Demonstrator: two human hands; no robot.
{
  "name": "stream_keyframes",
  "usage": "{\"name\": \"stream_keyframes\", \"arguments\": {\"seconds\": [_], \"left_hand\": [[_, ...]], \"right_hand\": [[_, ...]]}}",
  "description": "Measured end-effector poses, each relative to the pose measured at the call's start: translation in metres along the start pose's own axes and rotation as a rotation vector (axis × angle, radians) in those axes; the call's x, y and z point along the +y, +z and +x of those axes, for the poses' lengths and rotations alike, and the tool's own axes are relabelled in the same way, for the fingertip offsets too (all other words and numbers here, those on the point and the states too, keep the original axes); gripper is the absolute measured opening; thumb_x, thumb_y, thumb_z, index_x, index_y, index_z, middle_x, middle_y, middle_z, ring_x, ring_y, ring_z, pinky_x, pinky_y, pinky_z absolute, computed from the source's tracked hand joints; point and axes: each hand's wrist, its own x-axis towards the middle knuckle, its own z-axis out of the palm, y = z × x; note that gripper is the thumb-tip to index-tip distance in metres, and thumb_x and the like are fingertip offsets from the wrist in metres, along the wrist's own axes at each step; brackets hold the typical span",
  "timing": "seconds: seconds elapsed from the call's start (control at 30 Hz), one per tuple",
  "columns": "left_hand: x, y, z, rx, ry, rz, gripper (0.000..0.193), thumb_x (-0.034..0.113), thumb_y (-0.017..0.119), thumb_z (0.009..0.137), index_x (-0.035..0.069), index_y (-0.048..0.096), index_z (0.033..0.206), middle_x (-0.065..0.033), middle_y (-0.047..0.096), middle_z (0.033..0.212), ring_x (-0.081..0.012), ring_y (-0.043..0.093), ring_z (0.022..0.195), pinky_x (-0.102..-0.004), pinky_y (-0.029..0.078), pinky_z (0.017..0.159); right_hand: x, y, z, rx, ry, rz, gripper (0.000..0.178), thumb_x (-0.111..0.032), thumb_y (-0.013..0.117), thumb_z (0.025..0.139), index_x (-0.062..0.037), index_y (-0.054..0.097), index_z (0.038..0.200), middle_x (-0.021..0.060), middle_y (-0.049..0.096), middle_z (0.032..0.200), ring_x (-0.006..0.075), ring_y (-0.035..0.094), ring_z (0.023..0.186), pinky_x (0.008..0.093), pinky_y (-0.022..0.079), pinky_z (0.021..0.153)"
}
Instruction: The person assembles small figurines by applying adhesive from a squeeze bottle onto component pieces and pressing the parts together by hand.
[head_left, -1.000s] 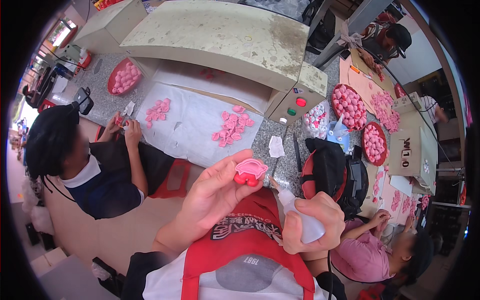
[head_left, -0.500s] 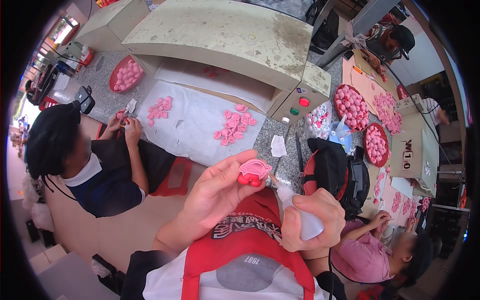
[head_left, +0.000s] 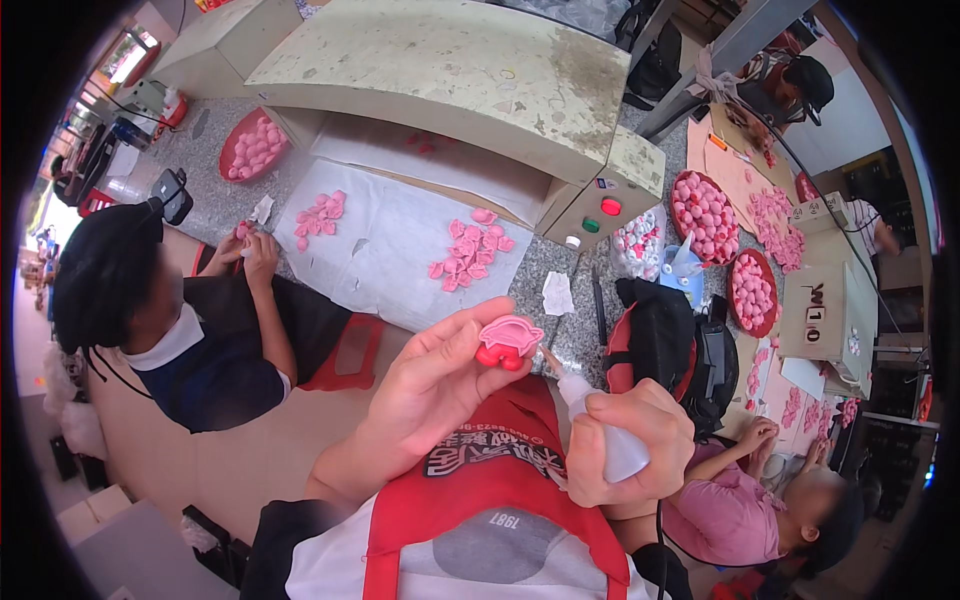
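Pinching one pink-and-red piece (head_left: 508, 341), left hand (head_left: 432, 385); one squeeze bottle (head_left: 606, 435), right hand (head_left: 630, 443).

A red apron (head_left: 490, 480) with dark lettering over a white shirt (head_left: 330, 570), black sleeve at left, forearms bare

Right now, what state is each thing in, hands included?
Left hand: raised, grip pinching the pink and red piece.
Pink and red piece: held up, off the table.
Right hand: grip closed round the squeeze bottle.
Squeeze bottle: tilted, nozzle close beside the piece.
Red trays: filled with pink pieces.
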Motion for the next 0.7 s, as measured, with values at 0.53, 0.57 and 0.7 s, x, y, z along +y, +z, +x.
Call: {"name": "stream_keyframes", "arguments": {"seconds": [0.53,0.57,0.7], "left_hand": [[0.000,0.006,0.004,0.031,0.021,0.009,0.047,0.021,0.048,0.089,0.000,0.031,0.127,-0.0142,0.049,0.110,-0.0248,0.052,0.101,-0.0356,0.043,0.090],[0.000,0.006,0.004,0.033,0.023,0.009,0.047,0.021,0.048,0.089,0.000,0.031,0.127,-0.0142,0.049,0.110,-0.0248,0.052,0.101,-0.0356,0.043,0.090],[0.000,0.007,0.003,0.030,0.024,0.045,0.046,0.021,0.047,0.089,0.000,0.032,0.127,-0.0137,0.049,0.111,-0.0241,0.051,0.103,-0.0360,0.042,0.091]], "right_hand": [[-0.002,-0.004,-0.009,-0.080,-0.005,0.051,0.033,-0.003,0.066,0.060,-0.0031,0.052,0.090,0.0012,0.059,0.067,0.0133,0.051,0.046,0.0231,0.039,0.044],[-0.001,-0.003,-0.011,-0.092,-0.003,0.057,0.033,-0.003,0.066,0.060,-0.0031,0.052,0.090,0.0010,0.059,0.067,0.0131,0.051,0.045,0.0231,0.039,0.043],[0.000,0.002,-0.010,-0.087,-0.011,0.068,0.033,-0.003,0.066,0.060,-0.0030,0.052,0.090,0.0014,0.059,0.068,0.0128,0.051,0.045,0.0228,0.038,0.042]]}}
